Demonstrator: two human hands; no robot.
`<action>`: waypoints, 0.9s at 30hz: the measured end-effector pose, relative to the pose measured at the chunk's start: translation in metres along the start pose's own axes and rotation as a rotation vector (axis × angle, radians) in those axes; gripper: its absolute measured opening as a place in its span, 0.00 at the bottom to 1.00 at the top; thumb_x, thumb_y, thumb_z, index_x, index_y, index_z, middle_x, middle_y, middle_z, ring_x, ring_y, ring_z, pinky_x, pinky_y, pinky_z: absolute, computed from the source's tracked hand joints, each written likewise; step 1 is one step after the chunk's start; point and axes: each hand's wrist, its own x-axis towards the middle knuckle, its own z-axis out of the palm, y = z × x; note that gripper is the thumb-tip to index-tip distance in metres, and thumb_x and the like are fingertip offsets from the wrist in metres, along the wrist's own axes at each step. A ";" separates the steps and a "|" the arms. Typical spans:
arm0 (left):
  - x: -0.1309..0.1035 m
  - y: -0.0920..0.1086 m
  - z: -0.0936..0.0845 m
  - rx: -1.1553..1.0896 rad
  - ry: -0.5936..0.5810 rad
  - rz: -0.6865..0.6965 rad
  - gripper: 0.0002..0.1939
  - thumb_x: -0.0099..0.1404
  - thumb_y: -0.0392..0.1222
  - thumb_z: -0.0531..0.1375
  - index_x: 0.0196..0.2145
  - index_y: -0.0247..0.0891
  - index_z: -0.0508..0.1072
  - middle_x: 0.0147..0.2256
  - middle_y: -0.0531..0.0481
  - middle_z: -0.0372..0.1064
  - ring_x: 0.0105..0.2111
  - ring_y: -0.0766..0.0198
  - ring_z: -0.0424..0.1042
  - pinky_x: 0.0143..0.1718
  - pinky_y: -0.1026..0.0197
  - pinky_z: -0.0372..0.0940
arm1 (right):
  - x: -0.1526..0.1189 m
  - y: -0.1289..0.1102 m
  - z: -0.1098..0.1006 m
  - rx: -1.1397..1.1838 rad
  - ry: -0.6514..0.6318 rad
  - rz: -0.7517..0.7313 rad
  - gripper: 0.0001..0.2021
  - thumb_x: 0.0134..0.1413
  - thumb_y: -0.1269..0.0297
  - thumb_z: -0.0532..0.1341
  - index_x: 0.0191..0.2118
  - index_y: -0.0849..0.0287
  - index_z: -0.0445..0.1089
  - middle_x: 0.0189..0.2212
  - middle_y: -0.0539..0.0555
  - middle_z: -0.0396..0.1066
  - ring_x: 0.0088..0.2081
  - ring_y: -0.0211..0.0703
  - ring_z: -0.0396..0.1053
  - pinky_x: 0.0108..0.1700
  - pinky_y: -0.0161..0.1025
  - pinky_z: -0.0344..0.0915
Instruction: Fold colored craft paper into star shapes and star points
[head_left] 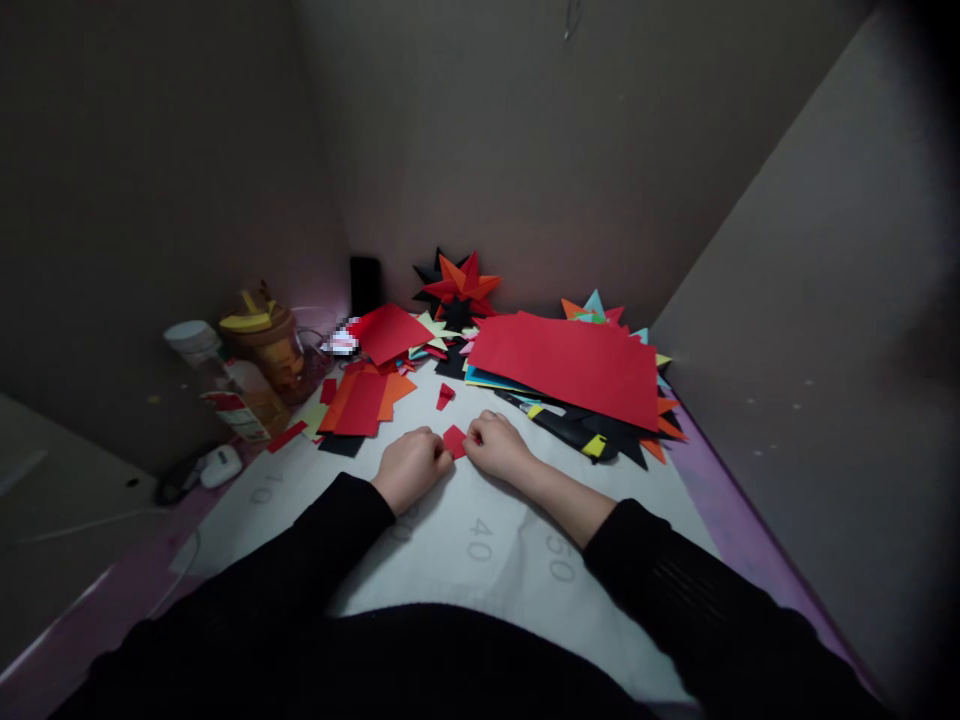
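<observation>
A small piece of red paper (454, 441) lies between my two hands on the white sheet (442, 570). My left hand (412, 468) is closed, its fingertips pinching the paper's left side. From the other side my right hand (496, 445) grips the right edge, fingers curled. Just beyond them is a small folded red paper piece (445, 396). Red and orange paper pieces (358, 402) lie to the left of it. On the right, a large red paper sheet (566, 360) tops a stack of coloured paper.
A black and yellow utility knife (559, 425) lies in front of the stack. Folded paper stars (461, 285) stand by the back wall. At left are a bottle (225, 380), a brown cup (270, 345) and a white earphone case (220, 466). Walls enclose the table.
</observation>
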 end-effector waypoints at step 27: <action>-0.005 -0.005 -0.003 0.056 -0.096 0.350 0.20 0.69 0.46 0.44 0.44 0.42 0.74 0.38 0.44 0.66 0.31 0.61 0.64 0.33 0.61 0.57 | -0.008 0.014 0.001 0.284 0.166 -0.205 0.13 0.45 0.80 0.54 0.33 0.58 0.71 0.32 0.52 0.64 0.37 0.42 0.62 0.41 0.38 0.60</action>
